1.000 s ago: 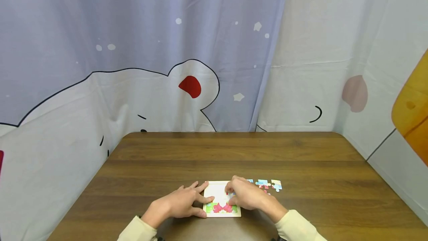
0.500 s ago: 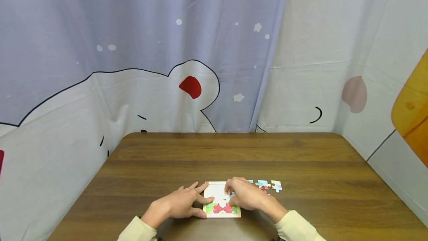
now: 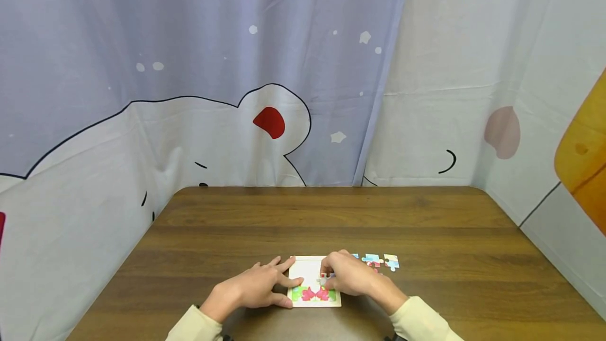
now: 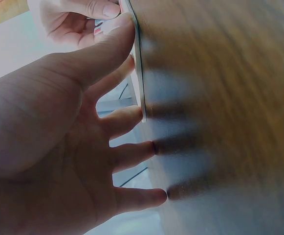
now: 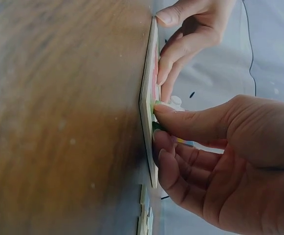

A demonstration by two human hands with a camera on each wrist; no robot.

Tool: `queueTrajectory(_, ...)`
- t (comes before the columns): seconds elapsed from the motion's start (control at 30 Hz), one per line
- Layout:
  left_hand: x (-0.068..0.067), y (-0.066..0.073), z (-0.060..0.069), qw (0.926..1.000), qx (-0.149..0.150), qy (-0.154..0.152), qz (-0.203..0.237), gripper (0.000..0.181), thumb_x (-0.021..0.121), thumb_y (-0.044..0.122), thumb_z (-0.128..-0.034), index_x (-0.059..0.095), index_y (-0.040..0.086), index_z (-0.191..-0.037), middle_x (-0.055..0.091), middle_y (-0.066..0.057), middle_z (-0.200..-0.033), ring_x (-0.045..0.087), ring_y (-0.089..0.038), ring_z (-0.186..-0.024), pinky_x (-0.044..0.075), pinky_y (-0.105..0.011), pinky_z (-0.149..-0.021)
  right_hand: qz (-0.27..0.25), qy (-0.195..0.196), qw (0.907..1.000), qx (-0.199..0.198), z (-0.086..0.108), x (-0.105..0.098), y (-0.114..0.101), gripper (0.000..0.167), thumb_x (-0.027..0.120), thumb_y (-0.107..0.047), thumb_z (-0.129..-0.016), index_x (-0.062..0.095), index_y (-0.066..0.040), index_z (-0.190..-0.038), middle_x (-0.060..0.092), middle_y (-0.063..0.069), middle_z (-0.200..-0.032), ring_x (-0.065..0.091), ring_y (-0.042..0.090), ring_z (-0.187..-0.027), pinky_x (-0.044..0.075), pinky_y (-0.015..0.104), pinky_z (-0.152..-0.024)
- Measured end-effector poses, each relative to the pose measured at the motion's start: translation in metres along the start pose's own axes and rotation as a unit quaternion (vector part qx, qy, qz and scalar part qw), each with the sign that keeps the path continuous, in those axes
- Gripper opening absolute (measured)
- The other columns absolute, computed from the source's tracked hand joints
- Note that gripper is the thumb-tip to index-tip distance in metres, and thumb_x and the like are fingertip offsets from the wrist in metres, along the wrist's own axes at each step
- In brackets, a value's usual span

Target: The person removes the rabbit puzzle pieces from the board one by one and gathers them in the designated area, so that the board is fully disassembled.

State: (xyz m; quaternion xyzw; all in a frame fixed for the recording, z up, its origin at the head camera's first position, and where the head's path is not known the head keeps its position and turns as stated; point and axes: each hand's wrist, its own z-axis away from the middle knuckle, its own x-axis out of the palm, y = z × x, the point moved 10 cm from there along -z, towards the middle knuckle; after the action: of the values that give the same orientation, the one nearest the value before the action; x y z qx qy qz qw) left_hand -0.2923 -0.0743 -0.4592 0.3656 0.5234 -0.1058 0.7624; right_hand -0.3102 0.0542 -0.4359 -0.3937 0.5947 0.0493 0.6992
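A pale square puzzle frame (image 3: 316, 307) lies flat near the table's front, with green and pink pieces (image 3: 309, 294) along its near row. My left hand (image 3: 258, 286) rests with spread, fairly straight fingers on the frame's left side; in the left wrist view the thumb of the left hand (image 4: 58, 112) lies at its edge. Over the frame's right part, my right hand (image 3: 352, 273) pinches a puzzle piece (image 3: 324, 280) between thumb and fingers. The right wrist view shows the right hand (image 5: 220, 156) close above the frame (image 5: 146, 98), the piece (image 5: 176, 102) tilted and partly hidden.
Several loose puzzle pieces (image 3: 372, 259) lie on the wooden table (image 3: 284, 220) just right of the frame, some partly behind my right hand. A printed curtain (image 3: 213, 141) hangs behind the table and along its sides.
The piece in my right hand has turned and shifted slightly over the frame, and the right fingers have moved a little. My left hand has stayed in place.
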Motion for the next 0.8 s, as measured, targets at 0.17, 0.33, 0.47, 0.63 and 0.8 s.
queueTrajectory(0.17,0.0,0.001,0.0,1.0,0.001,0.001,-0.004,0.056,0.071,0.046,-0.0887,0.059,0.032,-0.141,0.03,-0.01,-0.162,0.027,-0.045,-0.144,0.029,-0.073,-0.102,0.004,-0.001,1.0,0.005,0.003,-0.002,0.0,0.014,0.079,-0.005,-0.081,0.069,-0.013,-0.076,0.054,-0.01,-0.071,0.05,0.018,-0.084,0.041,0.029,-0.065)
queueTrajectory(0.33,-0.001,0.001,-0.001,1.0,0.003,0.001,-0.008,0.056,0.071,0.046,-0.0883,0.059,0.032,-0.141,0.03,-0.011,-0.161,0.028,-0.046,-0.144,0.031,-0.073,-0.101,0.0,0.002,1.0,0.008,0.002,-0.004,0.001,0.016,0.078,-0.004,-0.082,0.066,-0.013,-0.075,0.055,-0.009,-0.072,0.048,0.015,-0.079,0.042,0.028,-0.062)
queueTrajectory(0.47,-0.001,0.001,-0.001,1.0,0.004,-0.002,-0.004,0.057,0.072,0.045,-0.0874,0.059,0.031,-0.141,0.03,-0.011,-0.161,0.028,-0.047,-0.144,0.03,-0.074,-0.101,0.0,0.002,1.0,0.004,0.002,-0.008,0.0,0.017,0.078,-0.004,-0.082,0.065,-0.013,-0.076,0.055,-0.009,-0.073,0.047,0.012,-0.074,0.041,0.026,-0.061)
queueTrajectory(0.63,0.0,0.0,-0.001,1.0,0.002,-0.004,-0.003,0.057,0.072,0.046,-0.0872,0.059,0.032,-0.141,0.029,-0.011,-0.162,0.028,-0.047,-0.144,0.03,-0.074,-0.101,-0.011,-0.001,0.9997,-0.021,0.002,-0.013,-0.004,0.017,0.076,-0.001,-0.082,0.064,-0.012,-0.077,0.054,-0.009,-0.071,0.043,0.005,-0.063,0.039,0.024,-0.056)
queueTrajectory(0.8,0.0,0.0,-0.001,1.0,0.003,-0.004,-0.005,0.056,0.072,0.045,-0.0874,0.059,0.032,-0.141,0.029,-0.012,-0.161,0.029,-0.048,-0.143,0.03,-0.074,-0.101,-0.017,-0.008,0.9991,-0.038,0.004,-0.017,-0.006,0.016,0.073,0.0,-0.083,0.064,-0.012,-0.079,0.051,-0.011,-0.067,0.041,0.002,-0.062,0.039,0.023,-0.056)
